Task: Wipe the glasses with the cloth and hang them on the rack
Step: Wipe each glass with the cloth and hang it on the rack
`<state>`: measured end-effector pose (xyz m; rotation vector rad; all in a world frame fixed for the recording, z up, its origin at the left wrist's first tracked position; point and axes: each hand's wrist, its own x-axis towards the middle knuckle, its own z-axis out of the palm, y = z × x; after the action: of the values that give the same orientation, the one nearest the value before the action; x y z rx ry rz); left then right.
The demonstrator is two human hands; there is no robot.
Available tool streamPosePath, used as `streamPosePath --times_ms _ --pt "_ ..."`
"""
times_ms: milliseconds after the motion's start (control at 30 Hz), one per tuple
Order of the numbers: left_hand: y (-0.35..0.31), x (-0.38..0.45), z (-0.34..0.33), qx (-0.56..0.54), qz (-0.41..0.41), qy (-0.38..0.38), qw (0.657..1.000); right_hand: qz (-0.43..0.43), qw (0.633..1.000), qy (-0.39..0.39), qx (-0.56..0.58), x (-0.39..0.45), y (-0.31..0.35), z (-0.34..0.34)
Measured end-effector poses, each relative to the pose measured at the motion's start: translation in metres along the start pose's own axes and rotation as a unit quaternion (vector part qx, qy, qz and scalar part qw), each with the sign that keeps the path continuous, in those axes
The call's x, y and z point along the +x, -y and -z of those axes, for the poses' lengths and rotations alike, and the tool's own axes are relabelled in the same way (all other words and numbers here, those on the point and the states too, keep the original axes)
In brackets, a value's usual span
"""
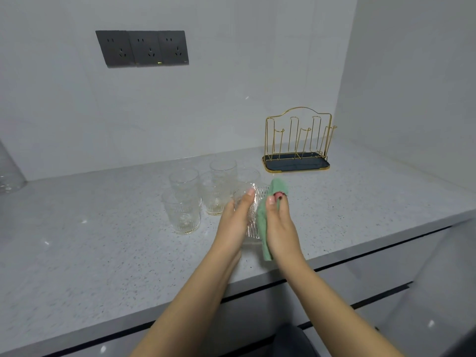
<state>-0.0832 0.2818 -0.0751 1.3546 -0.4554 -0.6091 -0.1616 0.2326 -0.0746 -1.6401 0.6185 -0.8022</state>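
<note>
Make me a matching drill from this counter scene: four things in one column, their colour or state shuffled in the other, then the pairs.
Things:
1. cloth
2. rack
3. glass in the left hand
4. sockets

States:
A. gold wire, nothing hung on it
B. dark grey, on the wall
C. green, gripped by the right hand
D. clear, held off the counter, cloth against it

Pairs: 1-C, 2-A, 3-D, 4-B
</note>
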Motion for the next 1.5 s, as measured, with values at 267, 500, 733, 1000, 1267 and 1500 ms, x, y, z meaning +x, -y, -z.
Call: streamPosePath --times_ms 267,500,733,1000,1267,1500 --pt "-0.003 0.003 0.001 -0.065 0.042 -0.018 0.997 -0.032 0.999 0.034 0.015 0.0 0.009 -0.001" --pt "0.009 -0.002 0.0 0.005 -0.009 -0.017 1.0 -0.051 0.995 -0.036 0.082 0.011 0.007 -0.003" --pt "0.01 0.001 -0.002 -0.057 -0.024 -0.02 0.998 -0.007 0.995 -0.055 0.089 -0.001 -0.003 -0.02" --pt "0.011 0.002 -0.004 -0.113 0.021 0.031 0.993 -0.043 0.98 -0.122 0.151 0.022 0.015 -0.002" --pt "0.005 0.0 -0.004 -0.081 -0.037 -0.011 0.996 0.058 0.99 -0.096 0.085 -0.001 0.0 -0.02" --pt "-0.003 -0.003 -0.003 -0.037 -0.006 0.055 0.998 -0.093 0.977 -0.099 0.163 0.032 0.006 -0.005"
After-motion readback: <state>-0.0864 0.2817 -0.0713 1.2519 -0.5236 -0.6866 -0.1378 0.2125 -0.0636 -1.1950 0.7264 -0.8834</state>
